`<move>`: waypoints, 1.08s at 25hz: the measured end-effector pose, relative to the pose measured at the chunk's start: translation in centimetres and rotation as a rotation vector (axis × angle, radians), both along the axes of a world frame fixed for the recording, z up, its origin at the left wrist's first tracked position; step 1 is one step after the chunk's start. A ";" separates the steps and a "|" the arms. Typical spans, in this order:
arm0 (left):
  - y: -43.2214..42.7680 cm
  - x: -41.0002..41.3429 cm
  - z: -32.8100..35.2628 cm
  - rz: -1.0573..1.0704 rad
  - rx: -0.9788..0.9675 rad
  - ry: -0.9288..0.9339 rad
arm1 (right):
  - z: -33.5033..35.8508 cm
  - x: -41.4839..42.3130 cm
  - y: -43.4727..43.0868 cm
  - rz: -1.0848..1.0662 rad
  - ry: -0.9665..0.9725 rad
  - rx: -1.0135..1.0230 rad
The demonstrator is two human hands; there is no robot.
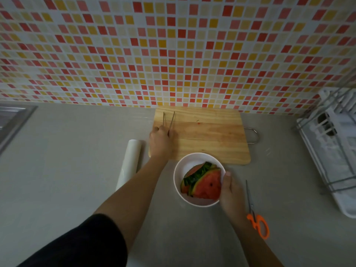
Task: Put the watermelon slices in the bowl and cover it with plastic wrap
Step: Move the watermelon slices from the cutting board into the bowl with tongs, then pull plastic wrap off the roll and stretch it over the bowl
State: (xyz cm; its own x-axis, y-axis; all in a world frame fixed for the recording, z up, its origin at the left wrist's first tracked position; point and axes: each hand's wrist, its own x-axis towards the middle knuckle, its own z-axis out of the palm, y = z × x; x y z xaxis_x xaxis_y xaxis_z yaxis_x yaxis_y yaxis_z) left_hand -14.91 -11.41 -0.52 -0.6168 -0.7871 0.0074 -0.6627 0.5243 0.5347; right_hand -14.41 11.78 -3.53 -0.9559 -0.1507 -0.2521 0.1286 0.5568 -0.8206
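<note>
A white bowl (185, 166) stands on the counter just in front of the wooden cutting board (208, 135). Watermelon slices (204, 182) with red flesh and green rind lie stacked inside it. My right hand (230, 191) grips the bowl's right rim, thumb on the edge. My left hand (160, 140) holds a pair of metal tongs (169, 120) over the board's left end, their tips pointing towards the wall. A roll of plastic wrap (130, 160) lies on the counter left of the board.
Orange-handled scissors (255, 214) lie right of the bowl. A white dish rack (331, 147) fills the right edge, a sink (11, 120) the far left. A tiled wall rises directly behind the board.
</note>
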 end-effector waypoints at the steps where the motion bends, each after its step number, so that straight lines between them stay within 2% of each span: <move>1: 0.2 -0.3 -0.6 0.013 -0.008 0.026 | -0.1 0.0 0.1 0.002 0.002 0.004; 5: 0.3 -0.6 -2.3 0.025 0.017 0.024 | -0.1 0.0 0.1 0.019 0.016 -0.005; 9: 0.4 0.0 -1.1 0.027 0.018 -0.022 | 0.4 0.1 0.2 0.035 0.023 0.001; 12: 2.1 2.5 0.8 0.036 0.031 0.245 | 0.9 0.1 0.4 0.086 0.044 0.013; 13: 2.9 3.8 1.1 0.006 0.107 0.269 | 1.2 -0.1 0.3 0.109 0.046 0.029; 16: 5.8 7.4 1.8 -0.078 0.565 0.135 | 1.8 -0.8 0.1 0.192 0.037 0.080; 19: 6.7 9.9 2.8 -0.032 0.881 0.223 | 2.1 -0.7 0.4 0.249 0.053 0.072; 21: 6.8 11.7 3.4 -0.029 0.977 0.272 | 2.2 0.3 0.8 0.279 0.059 0.072; 27: 8.6 15.8 3.2 -0.047 1.038 0.272 | 1.8 3.6 2.4 0.278 0.053 0.090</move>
